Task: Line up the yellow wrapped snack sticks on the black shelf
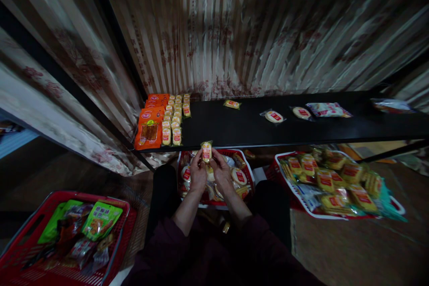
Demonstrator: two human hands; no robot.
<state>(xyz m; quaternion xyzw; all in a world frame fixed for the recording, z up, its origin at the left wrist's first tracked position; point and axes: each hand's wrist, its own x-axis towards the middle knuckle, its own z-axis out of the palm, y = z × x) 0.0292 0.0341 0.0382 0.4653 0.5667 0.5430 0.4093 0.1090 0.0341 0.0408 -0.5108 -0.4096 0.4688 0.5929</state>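
Observation:
Between the fingertips of my left hand (197, 173) and my right hand (221, 170) is a small wrapped snack cake (207, 152) with a red and yellow label, held upright. Both hands are closed on its sides, above a red basket (250, 174) of mixed packaged snacks between my knees. Just beyond, on the black shelf (208, 127), similar small cakes (176, 136) stand in rows at the left end. Orange snack packets (149, 134) lie in an overlapping column beside them.
Along the shelf lie a single small cake (232, 104), round wrapped cakes (274, 116) and a striped packet (328, 109). A basket of yellow packs (325, 179) stands on the right, another red basket (125, 214) on the left. Pleated curtain (214, 31) hangs behind.

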